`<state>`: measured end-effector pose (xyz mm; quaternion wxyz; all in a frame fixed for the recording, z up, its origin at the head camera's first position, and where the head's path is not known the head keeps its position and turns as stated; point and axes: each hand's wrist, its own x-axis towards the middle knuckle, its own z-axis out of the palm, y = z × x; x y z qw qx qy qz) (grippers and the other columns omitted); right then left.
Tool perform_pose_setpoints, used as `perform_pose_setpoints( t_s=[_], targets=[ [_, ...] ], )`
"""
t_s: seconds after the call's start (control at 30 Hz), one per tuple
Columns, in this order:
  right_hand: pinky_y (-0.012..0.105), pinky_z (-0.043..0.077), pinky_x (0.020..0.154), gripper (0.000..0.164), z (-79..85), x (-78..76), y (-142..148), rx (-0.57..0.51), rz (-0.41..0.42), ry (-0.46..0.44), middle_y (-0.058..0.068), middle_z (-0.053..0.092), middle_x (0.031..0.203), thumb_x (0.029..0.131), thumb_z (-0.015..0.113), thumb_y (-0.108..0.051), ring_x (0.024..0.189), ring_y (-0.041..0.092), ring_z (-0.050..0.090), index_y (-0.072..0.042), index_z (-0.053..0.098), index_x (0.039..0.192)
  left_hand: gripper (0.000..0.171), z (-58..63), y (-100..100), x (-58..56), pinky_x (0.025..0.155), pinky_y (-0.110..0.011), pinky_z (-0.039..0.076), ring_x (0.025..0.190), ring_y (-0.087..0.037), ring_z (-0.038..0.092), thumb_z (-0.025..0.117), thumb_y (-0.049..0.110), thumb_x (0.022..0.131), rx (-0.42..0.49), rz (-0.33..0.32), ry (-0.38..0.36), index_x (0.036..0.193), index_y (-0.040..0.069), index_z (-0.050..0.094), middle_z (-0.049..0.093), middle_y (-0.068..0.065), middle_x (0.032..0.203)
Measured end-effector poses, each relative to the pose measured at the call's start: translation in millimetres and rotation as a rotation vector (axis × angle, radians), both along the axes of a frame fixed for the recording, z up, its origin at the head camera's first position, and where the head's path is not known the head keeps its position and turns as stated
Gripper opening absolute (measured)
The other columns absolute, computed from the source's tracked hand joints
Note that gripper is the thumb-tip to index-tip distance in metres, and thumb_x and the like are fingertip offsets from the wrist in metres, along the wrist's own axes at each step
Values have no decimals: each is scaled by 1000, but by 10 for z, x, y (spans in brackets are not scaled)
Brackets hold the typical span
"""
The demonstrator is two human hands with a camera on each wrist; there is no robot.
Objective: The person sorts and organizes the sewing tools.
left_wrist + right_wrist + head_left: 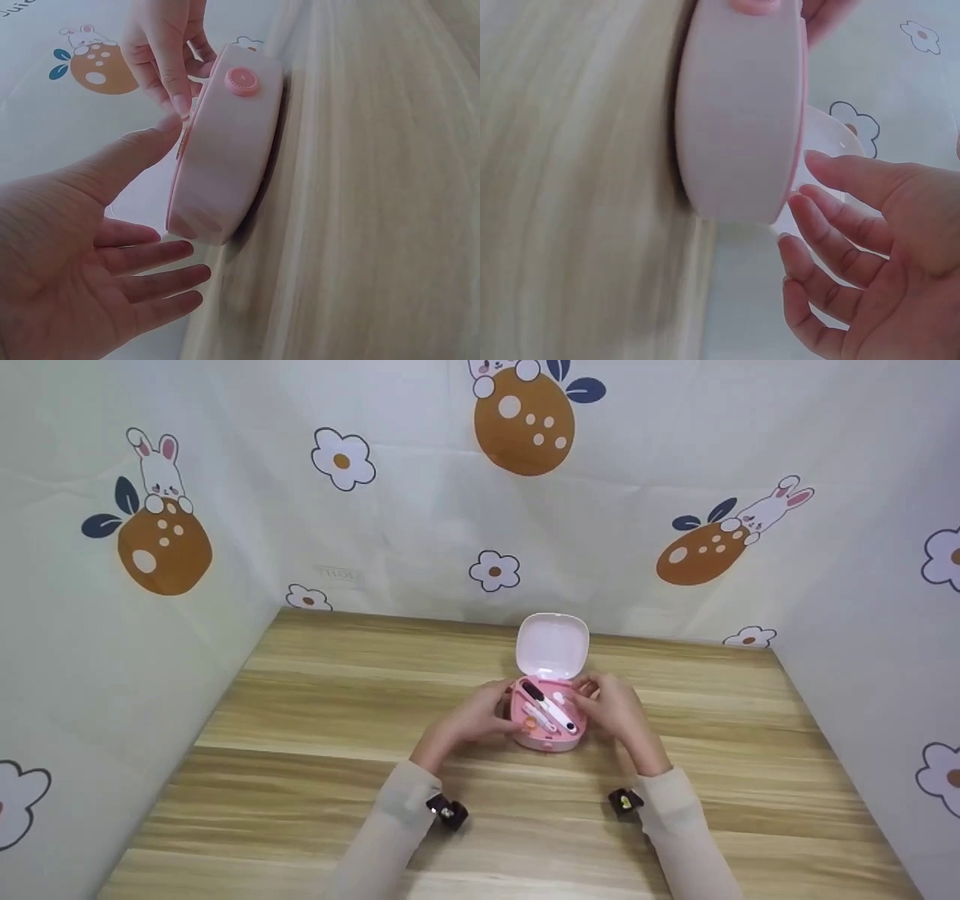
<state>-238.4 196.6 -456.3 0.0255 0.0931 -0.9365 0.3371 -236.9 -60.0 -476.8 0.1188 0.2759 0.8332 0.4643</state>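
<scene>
A pink and white case [549, 744] stands on the table with its white lid [553, 645] raised at the back. Inside the pink tray lie a white-handled tool with a dark head [556, 714], a slim white piece [541, 718], a small orange piece [529, 724] and a small white piece [558, 698]. My left hand [484, 714] is at the case's left side, fingers extended and thumb near the rim. My right hand [611, 705] is at the right edge, fingers loosely bent over the tray. A gap shows between right thumb and index finger [814, 217]; I see nothing held there.
The wooden table [322, 690] extends around the case. Behind it and to both sides hangs a pale sheet [420, 525] printed with rabbits, fruit and flowers. A round pink button [242, 81] sits on the case's front wall. Small black wrist cameras [450, 812] are on both sleeves.
</scene>
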Motion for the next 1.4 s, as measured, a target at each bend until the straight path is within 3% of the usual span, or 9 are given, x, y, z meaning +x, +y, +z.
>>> perform_pose_setpoints(
  t_s=[0.17,0.33,0.6,0.73,0.93,1.07,1.23,1.4],
  targets=[
    [27,49,65,17,63,-22,26,-17,3,-7,14,75,94,95,75,-10,74,19,61,2,77,106,78,77,-4,-61,125,-50,37,146,-36,48,84,18,91,-31,52,-14,157,3,45,56,-18,153],
    [35,57,73,16,128,-82,71,-30,17,10,19,76,98,95,75,-9,81,28,68,5,75,105,85,181,-8,-134,122,-53,41,141,-41,50,85,23,91,-106,96,26,159,-2,40,55,-24,150],
    [40,60,79,25,285,-202,141,-11,-3,-35,23,73,110,98,72,-14,92,34,69,6,71,114,82,324,10,-260,127,-52,34,149,-40,43,83,25,93,-135,111,29,158,-3,41,47,-25,160],
    [50,61,88,29,326,-276,156,-3,6,-5,26,71,115,98,71,-14,101,39,70,7,67,117,88,389,24,-326,127,-51,33,150,-40,43,83,23,92,-123,103,29,161,-3,35,48,-24,159],
    [58,58,100,49,384,-376,157,-22,44,19,34,66,129,97,72,-11,120,48,65,11,51,137,99,503,51,-445,130,-50,26,157,-39,32,82,24,94,-162,124,33,165,-4,20,32,-25,169],
    [59,58,99,63,423,-415,147,-28,67,19,37,65,131,98,72,-10,117,50,67,10,42,150,102,558,93,-525,131,-48,23,159,-38,26,82,25,94,-169,133,32,167,-1,16,26,-23,172],
    [58,60,97,68,439,-456,138,-37,96,27,38,65,129,97,73,-8,116,50,68,8,40,155,102,572,146,-590,130,-49,27,157,-40,31,83,22,92,-146,123,69,167,-2,17,29,-25,170],
    [55,62,93,67,451,-471,140,-54,115,24,36,70,120,95,74,-4,111,49,71,9,42,153,97,570,185,-604,127,-50,34,148,-42,43,84,20,90,-119,101,140,164,-5,26,43,-28,161]
  ],
)
